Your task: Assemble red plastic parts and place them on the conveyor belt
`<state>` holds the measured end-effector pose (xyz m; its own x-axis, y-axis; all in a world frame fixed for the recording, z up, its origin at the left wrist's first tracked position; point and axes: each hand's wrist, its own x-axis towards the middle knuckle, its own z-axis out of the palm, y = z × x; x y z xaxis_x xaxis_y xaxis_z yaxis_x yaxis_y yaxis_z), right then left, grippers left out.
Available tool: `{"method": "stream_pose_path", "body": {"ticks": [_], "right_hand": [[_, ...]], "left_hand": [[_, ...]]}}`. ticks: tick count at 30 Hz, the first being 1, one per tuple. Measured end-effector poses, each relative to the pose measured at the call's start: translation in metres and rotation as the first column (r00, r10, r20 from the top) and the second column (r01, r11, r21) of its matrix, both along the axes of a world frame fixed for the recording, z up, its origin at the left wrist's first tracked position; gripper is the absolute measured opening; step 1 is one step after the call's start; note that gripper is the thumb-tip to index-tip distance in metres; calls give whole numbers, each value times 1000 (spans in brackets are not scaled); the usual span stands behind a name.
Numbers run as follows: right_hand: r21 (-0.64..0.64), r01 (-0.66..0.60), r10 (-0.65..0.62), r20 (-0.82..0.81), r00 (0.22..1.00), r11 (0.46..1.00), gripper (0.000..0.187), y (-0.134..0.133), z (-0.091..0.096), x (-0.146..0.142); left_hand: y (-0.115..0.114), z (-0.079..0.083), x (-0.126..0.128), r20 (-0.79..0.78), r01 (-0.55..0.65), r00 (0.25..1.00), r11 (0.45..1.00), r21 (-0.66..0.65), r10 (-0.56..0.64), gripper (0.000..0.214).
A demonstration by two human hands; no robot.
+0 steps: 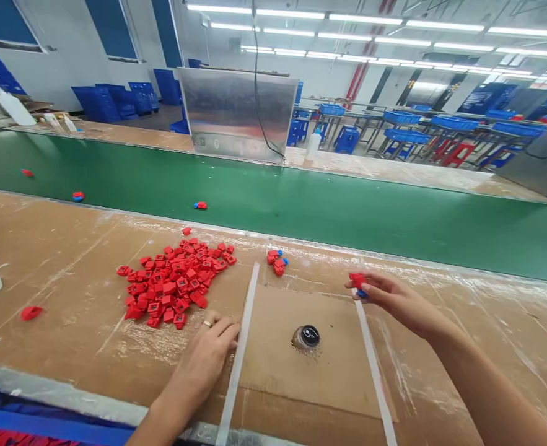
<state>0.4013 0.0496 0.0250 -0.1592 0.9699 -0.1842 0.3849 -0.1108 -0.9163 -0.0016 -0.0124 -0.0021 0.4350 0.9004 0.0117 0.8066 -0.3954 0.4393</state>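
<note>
My right hand (389, 298) pinches a small red-and-blue plastic piece (357, 280) above the right tape strip (370, 353). My left hand (210, 347) rests low beside the left tape strip (245, 334), its fingers curled down; whatever may be in them is hidden. Just beyond it spreads a pile of small red plastic blocks (173, 279) with square openings. Between the strips lies a cardboard sheet (273, 371) with a small round pot of dark liquid (309, 336) on it. A few red-and-blue pieces (277, 263) sit together past the cardboard's far edge.
A green conveyor belt (347, 207) runs behind the table, carrying a red-and-blue piece (201, 205) and others farther left. One red piece (31, 313) lies apart on the left. Beyond the belt stand a metal panel (240, 114) and a white bottle (313, 145).
</note>
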Motion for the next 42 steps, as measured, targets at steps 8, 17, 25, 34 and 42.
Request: {"method": "stream_pose_path", "body": {"ticks": [8,17,25,34,42], "right_hand": [[-130,145,-176,-268,947,981,48,-78,-16,12],[17,19,-17,-100,995,1000,42,-103,7,-28],[304,-89,4,267,964,949,27,-98,15,-61],[447,-377,57,582,812,811,20,-83,19,-83],[455,-405,46,619,784,793,21,-90,17,-92]], "left_hand": [[22,19,12,80,-68,994,997,-41,71,18],[-18,16,80,661,44,700,907,-418,271,28],[-47,-14,91,728,131,177,717,-684,662,34],[-53,-20,91,748,209,144,719,-663,648,29],[-59,-23,98,748,80,157,747,-661,645,34]]}}
